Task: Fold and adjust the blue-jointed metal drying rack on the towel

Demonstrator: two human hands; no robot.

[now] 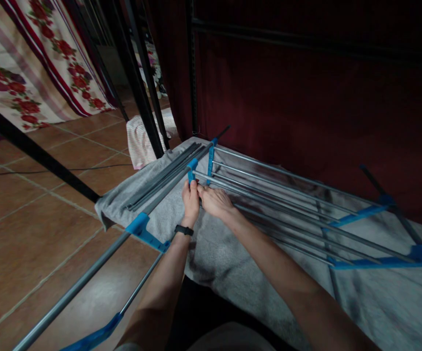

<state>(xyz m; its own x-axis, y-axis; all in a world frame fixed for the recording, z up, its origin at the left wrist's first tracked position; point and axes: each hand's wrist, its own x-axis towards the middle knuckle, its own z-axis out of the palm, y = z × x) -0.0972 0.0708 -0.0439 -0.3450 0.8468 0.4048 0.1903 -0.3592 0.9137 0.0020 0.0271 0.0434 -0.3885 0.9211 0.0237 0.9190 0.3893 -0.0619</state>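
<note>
A partly assembled drying rack of grey metal tubes (284, 202) with blue plastic brackets lies in front of me. My left hand (190, 199), with a black band at the wrist, grips the lower part of a blue bracket (191, 170) on a long tube. Right beside it, my right hand (215, 200) has its fingers closed at the same bracket. What those fingers pinch is hidden. Thin rods run from this side to blue brackets (382, 263) at the right. Nearer to me, another blue bracket (141, 230) sits on the long tube.
Several loose grey tubes (163, 175) lie on the grey cloth (225, 253) under the rack. Black metal posts (138, 78) stand at the left and back. A dark red curtain (306, 107) hangs behind. Brown floor tiles (24, 229) and a floral cloth (50, 58) are at the left.
</note>
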